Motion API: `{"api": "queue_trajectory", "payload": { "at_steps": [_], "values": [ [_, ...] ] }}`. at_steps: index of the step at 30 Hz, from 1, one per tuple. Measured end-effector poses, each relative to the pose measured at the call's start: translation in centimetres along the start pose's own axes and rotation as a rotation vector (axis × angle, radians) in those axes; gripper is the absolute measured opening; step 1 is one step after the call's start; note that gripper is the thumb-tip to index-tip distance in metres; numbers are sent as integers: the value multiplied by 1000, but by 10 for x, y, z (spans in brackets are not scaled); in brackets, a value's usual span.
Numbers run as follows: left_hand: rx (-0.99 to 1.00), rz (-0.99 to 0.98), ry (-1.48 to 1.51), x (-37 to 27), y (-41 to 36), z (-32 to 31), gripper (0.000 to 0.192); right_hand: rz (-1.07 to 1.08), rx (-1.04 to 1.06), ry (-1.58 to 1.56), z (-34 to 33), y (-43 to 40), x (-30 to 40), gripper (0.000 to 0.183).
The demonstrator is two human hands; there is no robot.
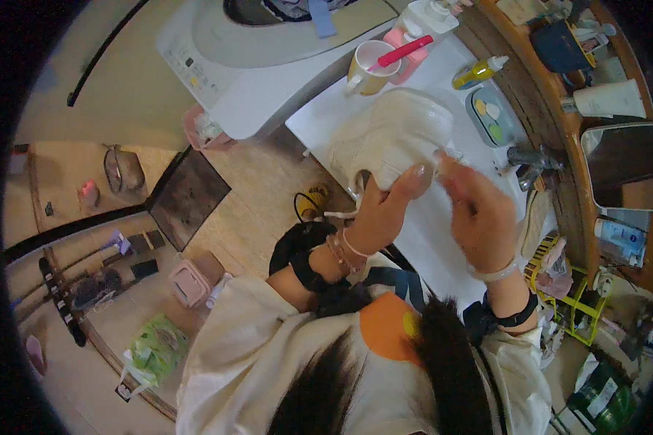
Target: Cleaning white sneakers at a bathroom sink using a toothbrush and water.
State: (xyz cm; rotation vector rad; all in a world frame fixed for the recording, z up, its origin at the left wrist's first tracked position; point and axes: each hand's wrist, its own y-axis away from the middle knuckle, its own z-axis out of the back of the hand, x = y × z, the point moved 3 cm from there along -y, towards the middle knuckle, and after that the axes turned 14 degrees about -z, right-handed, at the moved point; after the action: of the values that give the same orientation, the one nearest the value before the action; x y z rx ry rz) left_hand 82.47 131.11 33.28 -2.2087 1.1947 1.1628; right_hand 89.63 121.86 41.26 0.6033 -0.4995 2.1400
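Observation:
A cream-white fabric article (392, 130) is held up over the white sink (430, 239), and its exact kind is not clear. My left hand (383, 209) grips its lower edge, thumb on the near side and the other fingers mostly hidden beneath. A dark opening shows beside those fingers. My right hand (481, 209) is at the article's right edge with bent fingers. Its fingertips are at the cloth, but whether they pinch it cannot be made out. A thin pale strip (340, 215) sticks out to the left of my left hand.
Beyond the article are a mug (362, 81) with a pink-handled brush (405, 51), a yellow bottle (473, 74) and a soap dish (490, 117). The faucet (533, 163) is at right, below a cluttered wooden shelf (568, 117). A washing machine (239, 89) adjoins the sink.

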Motion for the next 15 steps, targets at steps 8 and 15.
{"api": "queue_trajectory", "payload": {
  "at_steps": [8,15],
  "values": [
    [142,-408,-952,-6,4,33,35,-77,-198,-173,-8,-6,-7,23],
    [194,-689,-813,0,10,39,37,-116,-169,-339,-31,12,-15,25]
  ]
}}
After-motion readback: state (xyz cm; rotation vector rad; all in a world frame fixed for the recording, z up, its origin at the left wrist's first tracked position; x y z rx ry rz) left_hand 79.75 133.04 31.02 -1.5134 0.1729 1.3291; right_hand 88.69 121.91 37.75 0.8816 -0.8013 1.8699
